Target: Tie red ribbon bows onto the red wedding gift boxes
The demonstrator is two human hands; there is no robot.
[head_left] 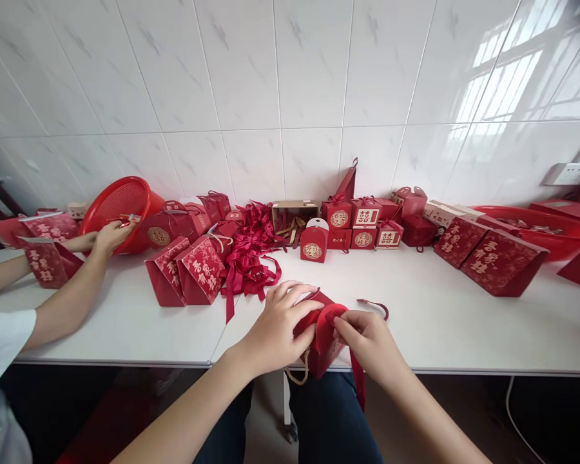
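My left hand [276,327] and my right hand [368,341] both grip a small red gift box [321,335] at the near edge of the white table [439,309]. The left hand's fingers curl over its top flap. The right hand pinches the rounded flap and a dark red ribbon [358,380] that hangs down past the table edge. A rope handle [300,375] dangles under the box. Another ribbon end [374,304] lies just beyond my right hand.
A pile of red ribbons [249,254], red paper bags [193,270], finished boxes [362,222] and a cardboard box [294,216] line the wall. A co-worker's hands [107,236] reach a red basket [118,209] at left. Another red basin [536,225] sits right.
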